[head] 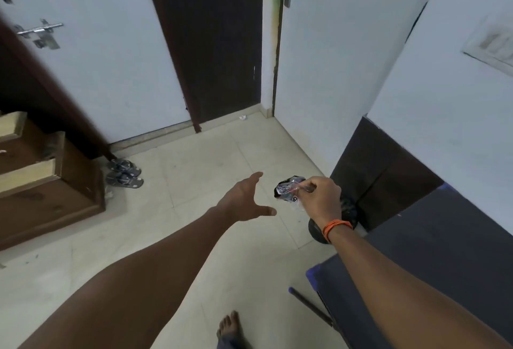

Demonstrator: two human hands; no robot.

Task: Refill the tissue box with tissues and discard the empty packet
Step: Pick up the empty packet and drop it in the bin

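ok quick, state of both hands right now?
Left hand: open, fingers spread, holding nothing.
Right hand: closed, pinching the crumpled empty packet above the black bin.

Sandals (125,173) lie on the floor (194,170) beside the drawers (47,182).

The empty packet (288,190) is a crumpled piece of thin plastic film, partly clear and partly dark with small white and red print. It hangs in the air above the pale tiled floor (194,182), pinched at its right edge by the right hand (319,195).
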